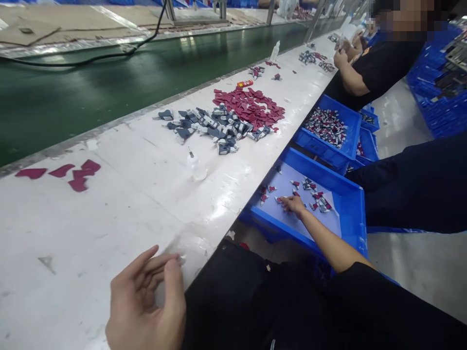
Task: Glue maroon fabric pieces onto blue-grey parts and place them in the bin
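My left hand hovers at the white bench's near edge, fingers loosely curled, thumb apart, nothing held. My right hand reaches down into a paper-lined blue crate, its fingertips pinched at a small maroon-and-white part. More such assembled parts lie scattered on the paper. On the bench sits a pile of dark grey-and-white parts, against a heap of flat maroon pieces. A few loose maroon pieces lie to the left. A clear needle-tipped bottle stands between.
A co-worker in black works farther along the bench. Another blue crate, full of parts, stands beyond mine. A green belt runs behind the bench. A white bottle stands toward the far end.
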`<state>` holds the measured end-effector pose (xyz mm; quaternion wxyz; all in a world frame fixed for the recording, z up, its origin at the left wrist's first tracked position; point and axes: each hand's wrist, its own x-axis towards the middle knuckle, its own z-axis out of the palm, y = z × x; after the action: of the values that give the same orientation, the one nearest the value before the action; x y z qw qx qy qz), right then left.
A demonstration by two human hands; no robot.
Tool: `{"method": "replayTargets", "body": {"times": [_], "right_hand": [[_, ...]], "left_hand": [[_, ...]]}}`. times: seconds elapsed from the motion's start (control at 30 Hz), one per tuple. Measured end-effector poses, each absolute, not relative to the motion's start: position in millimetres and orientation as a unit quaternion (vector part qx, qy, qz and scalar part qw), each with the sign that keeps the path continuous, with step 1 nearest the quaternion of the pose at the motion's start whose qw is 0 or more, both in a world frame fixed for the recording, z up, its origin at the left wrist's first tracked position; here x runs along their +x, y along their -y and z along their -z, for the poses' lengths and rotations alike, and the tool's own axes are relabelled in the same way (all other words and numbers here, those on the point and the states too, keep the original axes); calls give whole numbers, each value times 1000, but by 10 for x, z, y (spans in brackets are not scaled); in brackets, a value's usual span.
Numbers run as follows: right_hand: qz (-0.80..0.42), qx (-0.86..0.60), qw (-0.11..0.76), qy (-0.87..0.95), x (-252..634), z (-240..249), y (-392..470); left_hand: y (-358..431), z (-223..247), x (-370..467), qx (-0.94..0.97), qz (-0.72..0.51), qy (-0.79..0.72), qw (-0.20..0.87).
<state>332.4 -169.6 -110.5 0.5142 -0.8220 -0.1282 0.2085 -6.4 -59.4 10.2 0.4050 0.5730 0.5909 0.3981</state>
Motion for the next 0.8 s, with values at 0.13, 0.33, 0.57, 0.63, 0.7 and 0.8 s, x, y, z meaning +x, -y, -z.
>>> {"method": "replayTargets", "body": {"times": [0.13,0.33,0.57,0.63,0.7,0.8], "right_hand": [[-144,-867,464,108,3353,1065,1624],[-1,-844,500,195,3477,475,1012],[-32,-771,366,521,2928,-134,37],[-28,-782,295,548,2835,-105,-137],[-19,-789,283,545,2797,-46,-204],[-17,-776,288,561,2819,1,-141]], "left_hand": [[562,-14,-91,631,-360,-587,357],[571,-61,-22,662,-341,-599,294],[551,-7,-54,664,-363,-587,288],[544,36,-93,683,-372,-565,277],[549,64,-122,702,-382,-536,270],[579,60,-126,701,-393,-525,280]]}}
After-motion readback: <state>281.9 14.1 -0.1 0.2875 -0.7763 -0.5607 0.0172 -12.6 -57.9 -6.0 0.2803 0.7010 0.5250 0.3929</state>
